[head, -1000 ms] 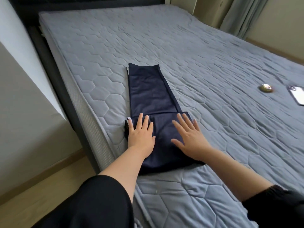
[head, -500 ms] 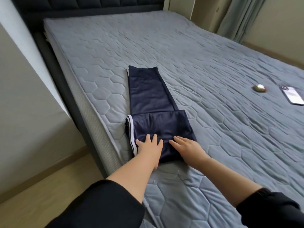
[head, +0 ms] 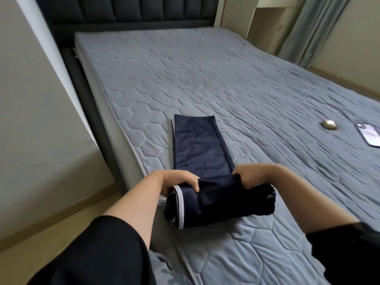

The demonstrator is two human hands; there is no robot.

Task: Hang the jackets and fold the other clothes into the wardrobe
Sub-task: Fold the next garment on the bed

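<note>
Partly buried in cloth, the left hand and right hand are gripping the trousers' folded end.

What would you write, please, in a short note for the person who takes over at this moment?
Left hand grips the left end of the navy garment's folded part; right hand grips the right end.
The garment lies near the edge of the bed, with its far part flat.
Done: near part folded over.
Left: fold the flat part, then carry it to the wardrobe, which is not in view.
</note>
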